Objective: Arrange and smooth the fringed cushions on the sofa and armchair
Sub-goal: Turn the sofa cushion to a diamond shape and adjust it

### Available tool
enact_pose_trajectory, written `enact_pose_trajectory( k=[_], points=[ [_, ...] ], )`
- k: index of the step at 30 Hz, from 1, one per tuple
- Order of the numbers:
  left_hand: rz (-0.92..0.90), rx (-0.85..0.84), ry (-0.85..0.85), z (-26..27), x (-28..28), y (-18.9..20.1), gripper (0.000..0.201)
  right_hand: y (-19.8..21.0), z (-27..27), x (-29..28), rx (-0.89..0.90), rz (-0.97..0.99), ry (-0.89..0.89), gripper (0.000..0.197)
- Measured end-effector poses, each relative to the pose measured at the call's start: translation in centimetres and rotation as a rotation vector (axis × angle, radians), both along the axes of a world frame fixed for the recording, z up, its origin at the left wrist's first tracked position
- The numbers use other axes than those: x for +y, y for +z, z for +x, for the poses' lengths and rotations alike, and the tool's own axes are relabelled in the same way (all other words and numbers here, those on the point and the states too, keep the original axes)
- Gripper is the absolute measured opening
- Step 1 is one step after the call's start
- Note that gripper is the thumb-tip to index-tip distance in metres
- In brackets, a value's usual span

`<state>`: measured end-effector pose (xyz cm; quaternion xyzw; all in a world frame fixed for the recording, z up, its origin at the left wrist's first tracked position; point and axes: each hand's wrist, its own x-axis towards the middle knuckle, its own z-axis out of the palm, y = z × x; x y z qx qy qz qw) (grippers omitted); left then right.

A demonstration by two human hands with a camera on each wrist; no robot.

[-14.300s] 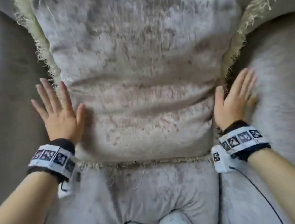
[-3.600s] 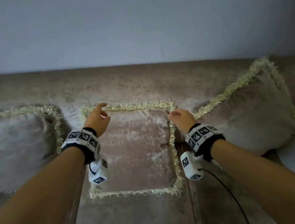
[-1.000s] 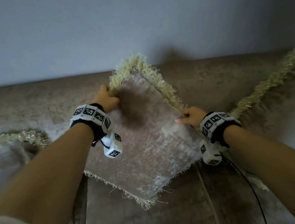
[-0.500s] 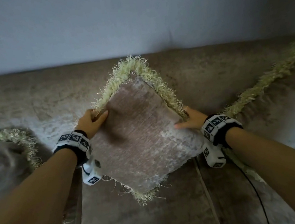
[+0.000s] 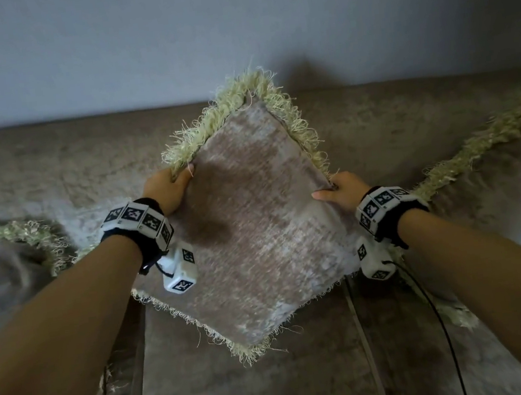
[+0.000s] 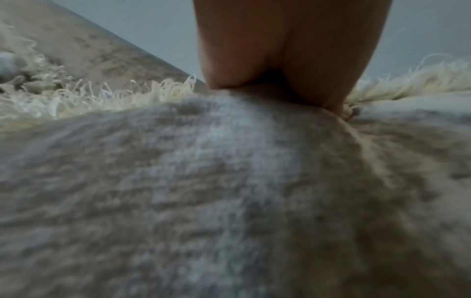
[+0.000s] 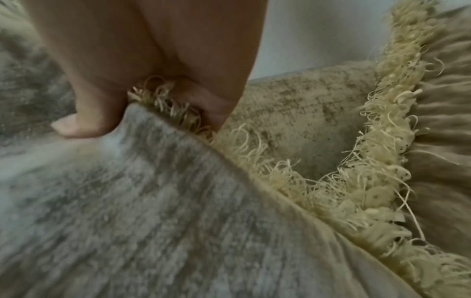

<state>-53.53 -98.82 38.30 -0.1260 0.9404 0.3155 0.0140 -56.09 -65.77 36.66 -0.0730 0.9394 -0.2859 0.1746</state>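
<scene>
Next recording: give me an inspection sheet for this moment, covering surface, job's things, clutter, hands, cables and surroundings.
Surface: brown velvety sofa, seat and backrest in view.
Job's things: middle fringed cushion held up, turned corner-up like a diamond; left cushion and right cushion lie against the backrest.
Clutter: nothing seen.
Hands: left hand grips the middle cushion's upper-left fringed edge; right hand grips its right edge, thumb on the front face, fingers behind the fringe.
Cables: black cable runs down from the right wrist camera; a short one loops at the left wrist.
Surroundings: plain pale wall behind the sofa.
</scene>
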Motion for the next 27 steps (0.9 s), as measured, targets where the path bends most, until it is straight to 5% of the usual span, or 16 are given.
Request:
enact_pose_trajectory(
  k=[13, 18, 21, 27],
  points=[
    [-0.078, -0.051, 0.178, 0.9, -2.9, -1.3, 0.057, -0.9, -2.2, -2.7, 0.007, -0.094, 0.049, 0.050],
    [-0.099, -0.094, 0.242, 1.4, -2.7, -2.8, 0.046, -2.2, -1.6, -2.0, -0.049, -0.126, 0.033, 0.016],
    [-0.095, -0.095, 0.292, 1.6, -2.7, -3.0, 0.044, -1.5, -1.3, -1.2, -0.048, -0.148, -0.004, 0.051],
    [-0.100, -0.083, 0.343, 2.0, -2.0, -2.6, 0.050, -0.2, -1.0, 2.2, 0.030, -0.199, -0.102, 0.025]
  ],
)
